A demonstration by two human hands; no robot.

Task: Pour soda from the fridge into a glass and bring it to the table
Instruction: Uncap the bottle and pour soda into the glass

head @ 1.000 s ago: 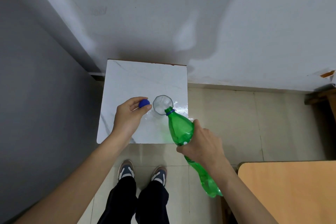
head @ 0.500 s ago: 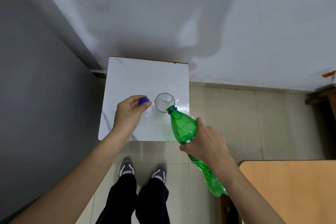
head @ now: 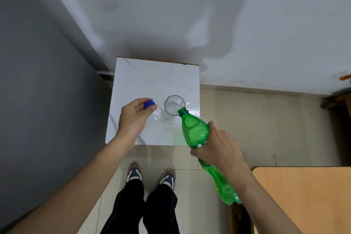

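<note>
A clear faceted glass [head: 173, 107] stands on the white marble-patterned top [head: 152, 80] of a small stand. My right hand [head: 218, 146] grips a green plastic soda bottle [head: 195, 131] around its middle, tilted so its open mouth touches the glass's near rim. My left hand [head: 133, 119] hovers left of the glass and pinches the blue bottle cap [head: 149, 104] between thumb and fingers. The bottle's lower end points back toward me, past my wrist.
A grey surface [head: 38, 100] rises on the left and a white wall [head: 209, 24] lies behind the stand. A wooden table corner [head: 303, 195] sits at the lower right. My feet [head: 150, 175] stand on tiled floor before the stand. A dark wooden piece [head: 340, 99] is at the far right.
The bottle's mouth has stayed at the glass rim while the bottle tilted slightly more. My left hand with the cap has barely shifted.
</note>
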